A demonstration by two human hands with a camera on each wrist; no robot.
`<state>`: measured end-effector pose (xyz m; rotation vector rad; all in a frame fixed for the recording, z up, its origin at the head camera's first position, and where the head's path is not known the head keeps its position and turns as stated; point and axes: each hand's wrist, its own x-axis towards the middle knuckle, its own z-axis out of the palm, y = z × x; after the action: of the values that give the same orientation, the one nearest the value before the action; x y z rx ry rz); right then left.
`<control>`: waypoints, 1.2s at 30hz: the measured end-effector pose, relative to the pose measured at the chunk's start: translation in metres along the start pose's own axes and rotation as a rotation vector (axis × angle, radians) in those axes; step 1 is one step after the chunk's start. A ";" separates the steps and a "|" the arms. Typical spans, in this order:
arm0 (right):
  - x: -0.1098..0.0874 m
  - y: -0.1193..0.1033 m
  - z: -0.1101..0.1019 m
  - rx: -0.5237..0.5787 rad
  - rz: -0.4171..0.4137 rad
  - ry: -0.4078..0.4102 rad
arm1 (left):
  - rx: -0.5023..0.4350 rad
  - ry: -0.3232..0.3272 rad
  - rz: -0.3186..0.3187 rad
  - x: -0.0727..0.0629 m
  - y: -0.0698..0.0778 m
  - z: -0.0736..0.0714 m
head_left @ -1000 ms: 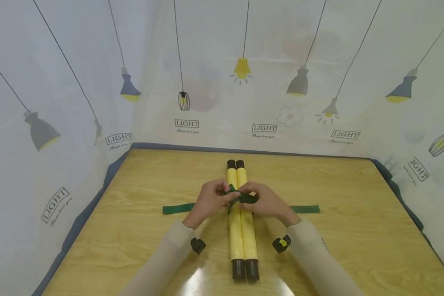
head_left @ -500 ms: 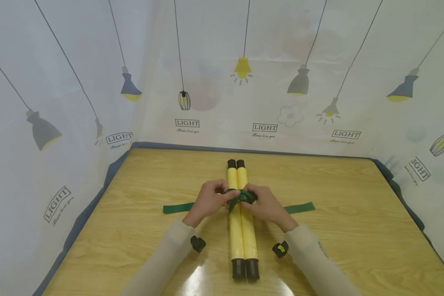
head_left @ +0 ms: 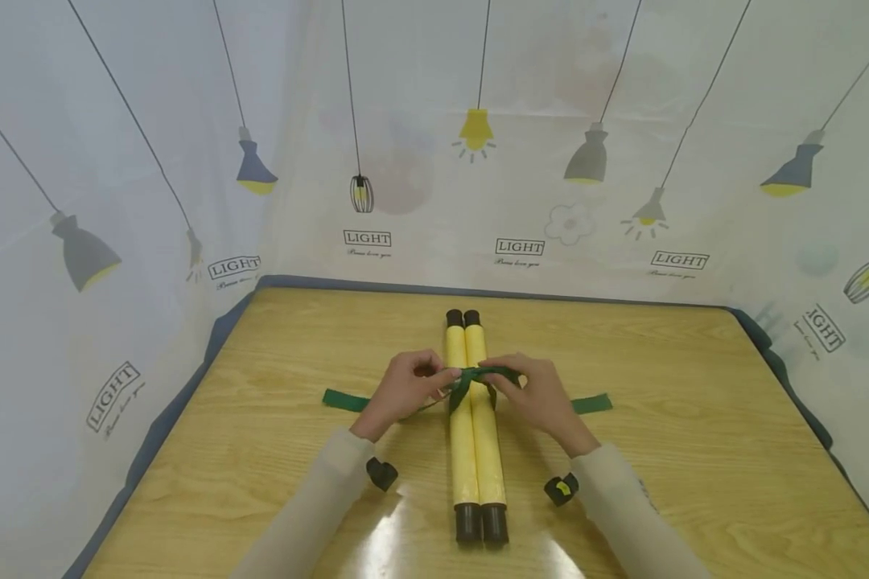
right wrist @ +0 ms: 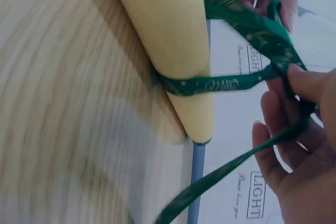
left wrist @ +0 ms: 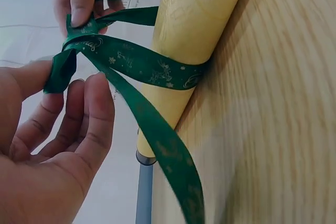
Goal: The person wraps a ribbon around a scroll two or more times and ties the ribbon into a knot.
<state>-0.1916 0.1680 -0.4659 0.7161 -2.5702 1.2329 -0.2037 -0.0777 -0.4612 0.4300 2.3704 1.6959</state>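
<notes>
Two yellow rods with dark end caps lie side by side, pointing away from me; the left rod [head_left: 463, 450] and right rod [head_left: 488, 450] are bound around the middle by a green ribbon [head_left: 460, 396]. Pale stars and reindeer pattern the ribbon [left wrist: 157, 72] in the left wrist view. My left hand [head_left: 404, 390] pinches a folded bit of ribbon between thumb and finger, left of the crossing. On the other side my right hand [head_left: 539, 394] pinches the ribbon by its knot [right wrist: 281, 65], with a strand trailing over its fingers. The knotted part stands up off the rods.
The rods rest on a wood-grain table [head_left: 297, 346]. Ribbon tails extend both ways, the left tail [head_left: 343, 400] and the right tail [head_left: 592, 404]. A white sheet [head_left: 434, 185] printed with lamps surrounds the table's back and sides.
My hands have moved slightly apart, the right one outward. The bunched green ribbon between them is now stretched into a narrower crossing over the rods. The left tail has shifted a little right.
</notes>
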 end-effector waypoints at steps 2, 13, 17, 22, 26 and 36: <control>-0.002 0.001 -0.002 -0.002 -0.009 0.040 | 0.015 0.021 0.013 -0.001 -0.001 -0.001; -0.003 0.001 0.002 -0.132 -0.197 0.333 | -0.010 0.013 0.063 -0.001 0.000 -0.004; -0.004 -0.008 0.001 -0.040 -0.101 0.256 | 0.077 -0.035 0.057 -0.002 0.004 -0.006; -0.006 -0.020 0.007 0.247 0.218 0.113 | 0.057 -0.026 0.068 -0.003 0.008 -0.005; -0.005 -0.025 0.012 0.407 0.383 0.090 | 0.001 -0.026 0.059 -0.004 0.010 -0.005; -0.006 -0.014 -0.006 0.197 0.332 -0.033 | -0.255 0.090 -0.009 -0.004 0.005 -0.017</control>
<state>-0.1797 0.1672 -0.4541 0.3514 -2.6979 1.6012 -0.2046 -0.0923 -0.4508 0.3057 2.1685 2.0178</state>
